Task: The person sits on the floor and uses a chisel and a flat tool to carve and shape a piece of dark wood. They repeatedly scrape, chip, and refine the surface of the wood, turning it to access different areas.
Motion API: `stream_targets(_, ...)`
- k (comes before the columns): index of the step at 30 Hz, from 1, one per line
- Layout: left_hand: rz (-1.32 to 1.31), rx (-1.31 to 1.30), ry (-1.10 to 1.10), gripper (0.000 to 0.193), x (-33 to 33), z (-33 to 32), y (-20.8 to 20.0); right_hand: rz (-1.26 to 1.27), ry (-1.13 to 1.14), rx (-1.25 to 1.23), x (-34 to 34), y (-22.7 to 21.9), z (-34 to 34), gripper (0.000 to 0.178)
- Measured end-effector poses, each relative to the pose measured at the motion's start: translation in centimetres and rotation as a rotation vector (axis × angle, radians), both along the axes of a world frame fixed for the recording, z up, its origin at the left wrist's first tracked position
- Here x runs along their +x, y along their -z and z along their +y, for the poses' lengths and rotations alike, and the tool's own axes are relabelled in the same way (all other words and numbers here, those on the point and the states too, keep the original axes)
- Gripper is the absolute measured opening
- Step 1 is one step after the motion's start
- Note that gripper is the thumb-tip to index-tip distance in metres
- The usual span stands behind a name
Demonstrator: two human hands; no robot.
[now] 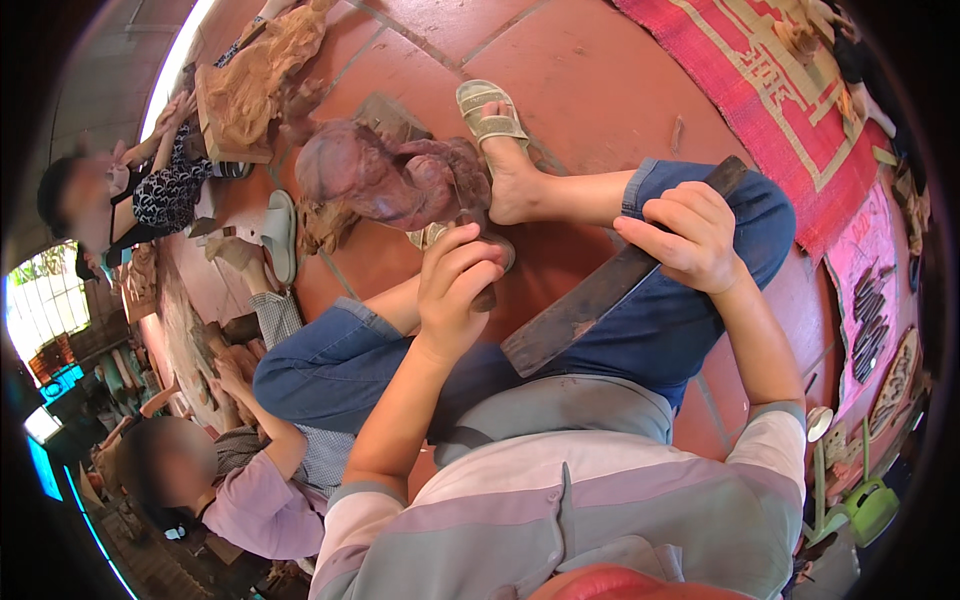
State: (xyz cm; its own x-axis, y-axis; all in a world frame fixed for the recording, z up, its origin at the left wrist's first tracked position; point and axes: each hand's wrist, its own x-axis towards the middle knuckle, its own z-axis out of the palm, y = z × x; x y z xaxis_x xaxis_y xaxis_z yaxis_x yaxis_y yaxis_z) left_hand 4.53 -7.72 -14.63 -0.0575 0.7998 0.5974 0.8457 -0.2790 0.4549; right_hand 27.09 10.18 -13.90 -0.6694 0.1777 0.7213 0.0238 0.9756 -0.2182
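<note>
A reddish-brown wood carving point(350, 175) with rounded, swelling forms rests on the floor between my feet. My left hand point(458, 285) is closed around the handle of a chisel point(485, 297), whose thin blade points at the carving's near right side. Whether the edge touches the wood, I cannot tell. In my right hand point(690, 235) is a long, flat, dark wooden bat point(585, 315), gripped near its upper end. It slants over my thigh, with its broad end toward my lap, apart from the chisel.
A sandalled foot point(515, 180) of mine flanks the carving. At the left sit two people, one in a lilac shirt point(265, 505), near another carved wood piece point(255, 90). A red patterned mat point(755, 110) lies at the right, beyond it several dark tools point(872, 315) on pink cloth.
</note>
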Motion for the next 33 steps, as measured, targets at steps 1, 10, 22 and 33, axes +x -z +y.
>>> stream_targets(1,0.002,-0.001,0.004,0.029,-0.2,0.1,0.0,-0.004,0.003,-0.003,0.0,0.1,0.1,0.031)
stream_targets(10,-0.09,-0.033,-0.036,0.022,-0.9,1.1,0.7,-0.113,0.081,-0.061,-0.4,0.4,0.1,0.029)
stream_targets(22,-0.421,-0.576,-0.201,0.025,2.4,-0.1,-3.3,-0.139,0.429,-0.114,0.4,0.2,5.3,0.042)
stream_targets(33,-0.471,-0.792,-0.298,0.026,1.5,3.0,0.4,-0.075,0.482,-0.191,1.9,0.7,6.7,0.041)
